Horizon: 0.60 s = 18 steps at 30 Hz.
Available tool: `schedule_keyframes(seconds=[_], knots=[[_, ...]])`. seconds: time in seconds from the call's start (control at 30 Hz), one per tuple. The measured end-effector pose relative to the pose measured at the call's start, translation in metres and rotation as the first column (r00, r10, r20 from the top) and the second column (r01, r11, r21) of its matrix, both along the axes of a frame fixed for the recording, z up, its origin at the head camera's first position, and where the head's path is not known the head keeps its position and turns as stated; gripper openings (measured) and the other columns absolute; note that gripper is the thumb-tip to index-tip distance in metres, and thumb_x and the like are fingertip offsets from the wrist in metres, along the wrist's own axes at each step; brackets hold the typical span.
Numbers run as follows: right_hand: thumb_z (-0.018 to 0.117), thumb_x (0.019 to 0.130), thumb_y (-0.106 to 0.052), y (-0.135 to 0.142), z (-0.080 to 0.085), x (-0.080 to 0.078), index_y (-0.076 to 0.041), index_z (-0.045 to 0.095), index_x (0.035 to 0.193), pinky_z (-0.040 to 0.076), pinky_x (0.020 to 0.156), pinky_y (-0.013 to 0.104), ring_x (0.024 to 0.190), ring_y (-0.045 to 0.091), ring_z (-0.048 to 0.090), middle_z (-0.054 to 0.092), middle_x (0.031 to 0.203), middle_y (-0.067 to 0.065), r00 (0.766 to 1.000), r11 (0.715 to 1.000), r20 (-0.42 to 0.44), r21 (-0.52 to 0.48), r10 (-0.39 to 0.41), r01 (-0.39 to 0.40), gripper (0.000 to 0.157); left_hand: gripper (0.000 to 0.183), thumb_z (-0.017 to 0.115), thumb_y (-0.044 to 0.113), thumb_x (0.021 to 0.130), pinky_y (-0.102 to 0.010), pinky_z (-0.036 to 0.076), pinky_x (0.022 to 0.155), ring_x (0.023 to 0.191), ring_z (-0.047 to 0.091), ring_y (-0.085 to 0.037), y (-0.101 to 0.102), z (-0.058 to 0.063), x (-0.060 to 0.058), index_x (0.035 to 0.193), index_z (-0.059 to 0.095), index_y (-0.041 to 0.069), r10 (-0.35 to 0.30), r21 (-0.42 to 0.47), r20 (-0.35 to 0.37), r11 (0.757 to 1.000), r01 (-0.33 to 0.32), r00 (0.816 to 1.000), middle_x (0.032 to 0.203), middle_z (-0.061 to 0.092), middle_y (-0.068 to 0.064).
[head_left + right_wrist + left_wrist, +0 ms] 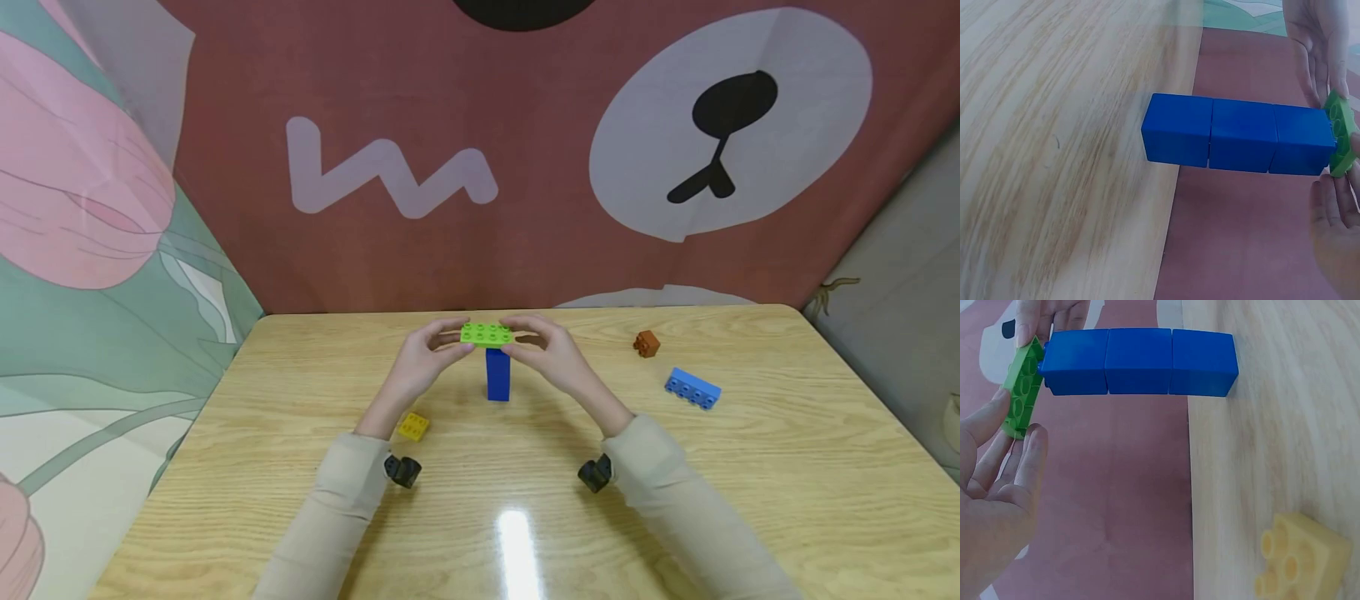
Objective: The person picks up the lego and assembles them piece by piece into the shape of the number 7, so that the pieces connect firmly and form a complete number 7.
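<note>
Head view: two bare hands meet over the middle of the desk [825, 500] at a green brick [486, 335].
Left grip: left hand [423, 354] grasps the left end of the green brick between thumb and fingers.
Right grip: right hand [551, 354] grasps the right end likewise.
Green brick: studs up, at the top of the blue column; tilted in the left wrist view, its hollow underside partly showing. Full contact cannot be told.
Blue column [498, 377]: upright on the desk, three blocks high by the seams in both wrist views.
Done: three blue blocks stacked and aligned.
Left to do: seating the green brick, by judgement; blue studs show beneath it, so it does not look pressed home.
Loose bricks: yellow [414, 427], near left, beside the left forearm; brown [647, 343], far right; light blue [692, 389], right, nearer than the brown. None joined to the column.
</note>
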State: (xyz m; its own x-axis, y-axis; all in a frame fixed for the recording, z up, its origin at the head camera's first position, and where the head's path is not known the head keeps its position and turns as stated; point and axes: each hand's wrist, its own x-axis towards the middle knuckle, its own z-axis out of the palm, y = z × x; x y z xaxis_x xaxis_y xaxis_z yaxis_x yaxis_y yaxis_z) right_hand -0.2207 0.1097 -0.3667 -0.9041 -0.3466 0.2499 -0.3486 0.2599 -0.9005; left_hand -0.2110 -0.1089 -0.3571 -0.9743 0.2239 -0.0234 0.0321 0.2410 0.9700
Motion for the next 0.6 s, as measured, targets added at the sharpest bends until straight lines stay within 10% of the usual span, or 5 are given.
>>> schedule_keyframes(seconds=[0.6], knots=[[0.064, 0.091, -0.012, -0.0008, -0.006, -0.0011, -0.002, 0.059, 0.126, 0.043, 0.106, 0.05, 0.119, 0.031, 0.054, 0.057, 0.126, 0.016, 1.0, 1.0, 0.008, -0.001, -0.002, 0.002, 0.036, 0.047, 0.067, 0.015, 0.089, -0.042, 0.049, 0.103, 0.129, 0.051, -0.028, 0.0043, -0.0088, -0.0051, 0.133, 0.054, 0.007, 0.008, 0.002, -0.015, 1.0, -0.007, 1.0, 0.14, 0.051, -0.01]])
